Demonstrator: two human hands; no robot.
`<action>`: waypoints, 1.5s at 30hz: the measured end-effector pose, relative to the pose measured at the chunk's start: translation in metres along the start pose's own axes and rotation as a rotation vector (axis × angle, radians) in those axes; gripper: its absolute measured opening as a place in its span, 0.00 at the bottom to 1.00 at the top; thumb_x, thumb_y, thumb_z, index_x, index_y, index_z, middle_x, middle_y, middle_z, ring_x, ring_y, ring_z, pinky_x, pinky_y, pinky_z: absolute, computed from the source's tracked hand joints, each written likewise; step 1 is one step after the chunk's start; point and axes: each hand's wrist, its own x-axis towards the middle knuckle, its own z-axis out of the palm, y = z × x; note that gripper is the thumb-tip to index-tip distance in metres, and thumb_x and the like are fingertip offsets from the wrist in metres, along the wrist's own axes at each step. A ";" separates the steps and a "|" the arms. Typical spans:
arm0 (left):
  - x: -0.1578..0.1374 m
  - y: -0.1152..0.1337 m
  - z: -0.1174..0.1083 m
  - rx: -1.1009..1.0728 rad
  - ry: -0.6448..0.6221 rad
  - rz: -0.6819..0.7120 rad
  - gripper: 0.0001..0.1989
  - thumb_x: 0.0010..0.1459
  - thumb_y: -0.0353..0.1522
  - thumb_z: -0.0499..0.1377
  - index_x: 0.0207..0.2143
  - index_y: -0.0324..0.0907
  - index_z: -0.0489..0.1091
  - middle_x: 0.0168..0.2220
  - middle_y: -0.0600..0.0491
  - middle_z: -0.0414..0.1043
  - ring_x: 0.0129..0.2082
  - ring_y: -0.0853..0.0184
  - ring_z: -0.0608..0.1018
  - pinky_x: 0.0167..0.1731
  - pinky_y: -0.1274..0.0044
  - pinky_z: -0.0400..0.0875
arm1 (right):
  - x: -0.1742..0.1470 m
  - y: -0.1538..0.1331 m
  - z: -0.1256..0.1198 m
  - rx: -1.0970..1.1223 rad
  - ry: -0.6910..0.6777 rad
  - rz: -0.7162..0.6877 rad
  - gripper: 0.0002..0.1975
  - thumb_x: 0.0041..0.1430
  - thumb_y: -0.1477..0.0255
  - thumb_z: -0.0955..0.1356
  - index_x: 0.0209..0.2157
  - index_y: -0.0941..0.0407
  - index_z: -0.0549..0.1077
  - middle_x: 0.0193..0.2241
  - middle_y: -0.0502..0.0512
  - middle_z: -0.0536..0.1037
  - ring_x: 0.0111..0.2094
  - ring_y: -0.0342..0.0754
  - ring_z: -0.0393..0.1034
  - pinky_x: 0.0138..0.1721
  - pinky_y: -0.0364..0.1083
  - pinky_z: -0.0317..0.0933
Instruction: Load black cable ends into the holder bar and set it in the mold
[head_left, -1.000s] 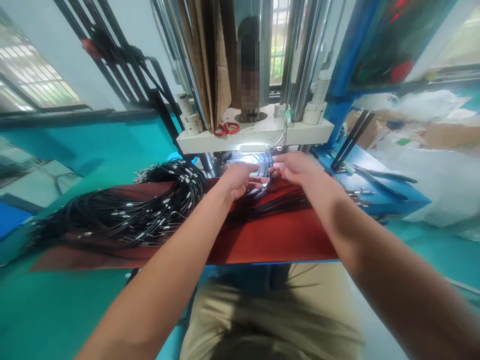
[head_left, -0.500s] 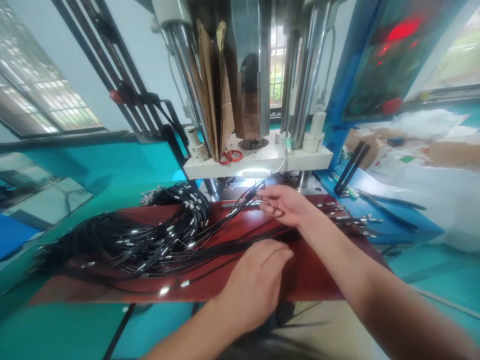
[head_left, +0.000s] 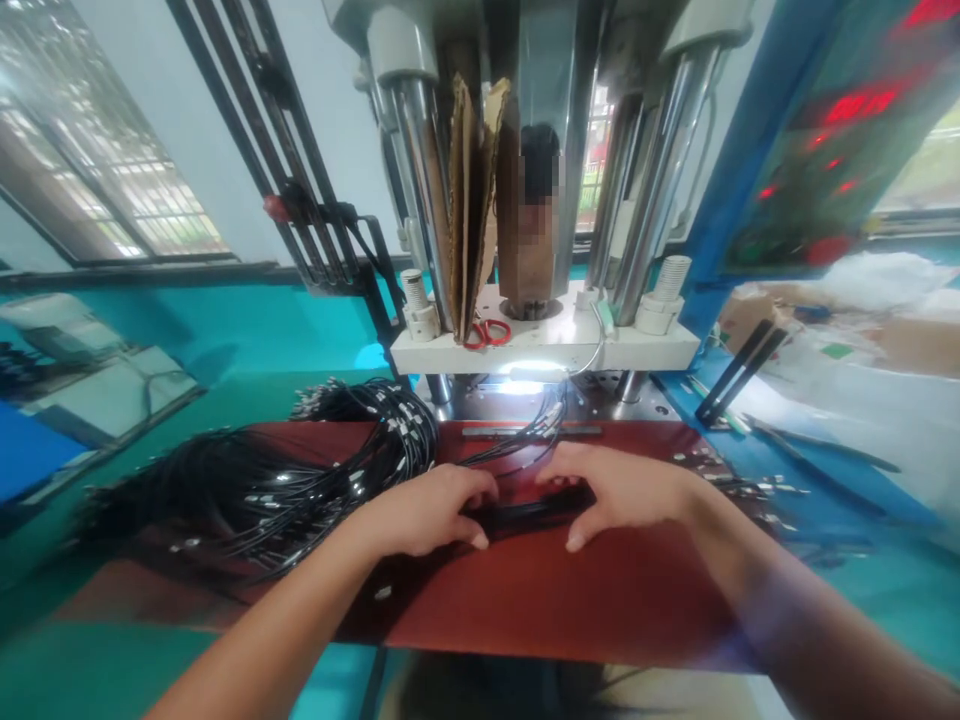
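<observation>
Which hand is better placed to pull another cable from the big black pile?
Left, probably. The left hand lies right beside the cable pile, while the right hand sits farther off, across the small bundle both hands gather on the red mat.

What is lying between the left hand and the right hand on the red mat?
In the head view, a bunch of black cables lies between the left hand and the right hand, on the red mat; both hands close around it.

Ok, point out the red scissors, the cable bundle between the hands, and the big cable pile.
red scissors [head_left: 487,333], head view, handles.
cable bundle [head_left: 525,514], head view, middle.
cable pile [head_left: 285,480], head view, centre.
</observation>
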 end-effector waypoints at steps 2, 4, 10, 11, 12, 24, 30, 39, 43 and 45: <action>0.006 -0.005 -0.006 -0.089 -0.058 0.002 0.14 0.50 0.40 0.62 0.37 0.43 0.73 0.32 0.54 0.73 0.31 0.66 0.72 0.30 0.78 0.61 | 0.002 -0.001 0.004 0.059 0.026 0.010 0.31 0.42 0.60 0.76 0.49 0.53 0.71 0.43 0.54 0.73 0.42 0.51 0.68 0.43 0.46 0.62; 0.010 -0.011 -0.009 -0.205 -0.099 -0.013 0.14 0.51 0.42 0.61 0.36 0.42 0.73 0.31 0.55 0.73 0.30 0.67 0.72 0.29 0.79 0.61 | 0.003 -0.003 0.006 0.081 0.049 0.006 0.24 0.47 0.62 0.74 0.47 0.52 0.73 0.42 0.53 0.74 0.42 0.50 0.68 0.43 0.46 0.61; 0.013 -0.018 -0.005 -0.543 -0.087 -0.059 0.16 0.54 0.44 0.58 0.34 0.40 0.71 0.27 0.55 0.71 0.28 0.69 0.70 0.30 0.79 0.63 | 0.006 -0.001 0.008 0.070 0.162 -0.012 0.10 0.61 0.65 0.65 0.39 0.54 0.76 0.38 0.52 0.76 0.39 0.47 0.69 0.42 0.45 0.60; 0.013 -0.019 -0.003 -0.571 -0.083 -0.060 0.16 0.54 0.44 0.58 0.34 0.40 0.71 0.27 0.55 0.70 0.28 0.69 0.70 0.30 0.79 0.63 | 0.007 0.000 0.009 0.051 0.185 -0.004 0.10 0.61 0.66 0.65 0.37 0.55 0.76 0.36 0.52 0.76 0.38 0.47 0.69 0.42 0.45 0.60; 0.014 -0.019 -0.002 -0.583 -0.077 -0.062 0.15 0.54 0.44 0.58 0.33 0.40 0.70 0.27 0.55 0.70 0.28 0.70 0.70 0.30 0.79 0.63 | 0.008 0.002 0.010 0.039 0.201 0.002 0.09 0.61 0.67 0.65 0.36 0.55 0.76 0.35 0.52 0.76 0.37 0.47 0.69 0.41 0.45 0.60; 0.011 -0.020 -0.002 -0.460 -0.047 -0.013 0.16 0.47 0.42 0.64 0.34 0.41 0.71 0.31 0.56 0.71 0.31 0.69 0.69 0.32 0.79 0.61 | 0.012 -0.007 0.016 0.045 0.295 0.064 0.09 0.60 0.68 0.65 0.38 0.54 0.77 0.36 0.53 0.78 0.38 0.49 0.70 0.42 0.47 0.61; 0.009 -0.020 0.000 -0.482 -0.019 -0.044 0.14 0.54 0.43 0.58 0.34 0.40 0.71 0.28 0.57 0.67 0.27 0.72 0.65 0.28 0.81 0.58 | 0.010 -0.012 0.016 0.186 0.114 0.049 0.09 0.56 0.67 0.68 0.39 0.54 0.77 0.37 0.51 0.79 0.38 0.49 0.71 0.40 0.45 0.62; 0.008 -0.017 -0.002 -0.483 -0.059 0.029 0.12 0.55 0.41 0.58 0.34 0.41 0.68 0.28 0.58 0.66 0.27 0.72 0.65 0.28 0.80 0.58 | 0.012 -0.009 0.019 0.089 0.217 0.049 0.07 0.58 0.67 0.67 0.33 0.55 0.76 0.34 0.52 0.76 0.35 0.47 0.68 0.38 0.45 0.60; 0.009 -0.018 0.002 -0.575 -0.103 0.025 0.17 0.45 0.39 0.66 0.35 0.41 0.69 0.32 0.56 0.69 0.32 0.69 0.70 0.32 0.79 0.62 | 0.013 -0.011 0.020 0.072 0.225 0.042 0.06 0.60 0.69 0.65 0.33 0.55 0.74 0.33 0.50 0.76 0.35 0.46 0.68 0.38 0.44 0.60; 0.008 -0.018 0.002 -0.567 -0.094 0.018 0.15 0.47 0.37 0.65 0.35 0.40 0.69 0.32 0.56 0.70 0.32 0.69 0.70 0.32 0.78 0.62 | 0.012 -0.011 0.020 0.081 0.211 0.040 0.06 0.61 0.69 0.65 0.34 0.55 0.74 0.33 0.50 0.77 0.35 0.46 0.69 0.38 0.44 0.60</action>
